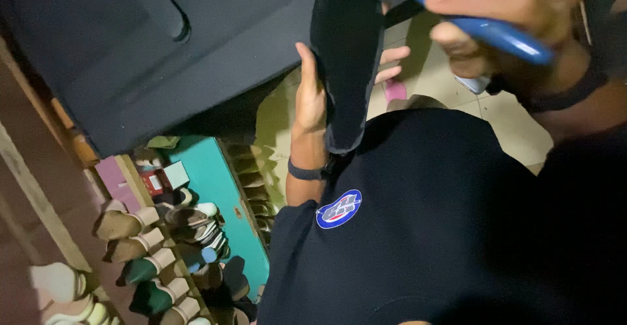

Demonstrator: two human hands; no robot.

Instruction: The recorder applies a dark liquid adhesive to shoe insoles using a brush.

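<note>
Left hand (312, 93), centre frame: fingers wrapped round edge of dark, flat, sole-shaped foam piece (346, 57), held upright against dark shirt (418, 220).

Right hand (503, 11), 1 o'clock: fingers closed on blue plastic handle (486, 32), probably scissors; blades out of view.

Large dark foam sheet (163, 57) at 11 o'clock. Rows of shoe lasts (140, 246) at 8 o'clock beside teal board (222, 188).

Advice: keep piece steady, thumb clear of cutting line, trim in short strokes along outline.

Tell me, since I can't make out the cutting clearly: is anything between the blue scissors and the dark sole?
Nothing visible. The right hand holds the scissors right at the top of the sole, which the left hand grips; the contact point is cut off by the frame edge.
</note>
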